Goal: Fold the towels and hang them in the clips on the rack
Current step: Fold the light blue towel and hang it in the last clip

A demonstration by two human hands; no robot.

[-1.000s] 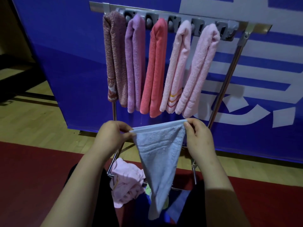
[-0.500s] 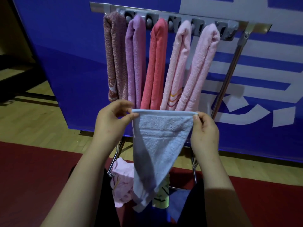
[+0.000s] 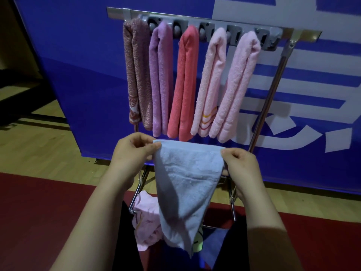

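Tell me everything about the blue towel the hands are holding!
The light blue towel looks like soft, fluffy terry cloth. The left hand and right hand pinch its top corners, stretching the top edge straight. Below, it narrows to a dangling point, in front of the rack, just under the hanging towels.

A blue banner [image 3: 82, 79] with white lettering is filling the backdrop from 10 to 3 o'clock. Wooden flooring [image 3: 39, 151] is showing at 9 o'clock, red carpet [image 3: 39, 208] lying below it.

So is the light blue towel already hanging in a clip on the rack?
No, the light blue towel is held up by its top corners between the left hand and right hand, below the rack.
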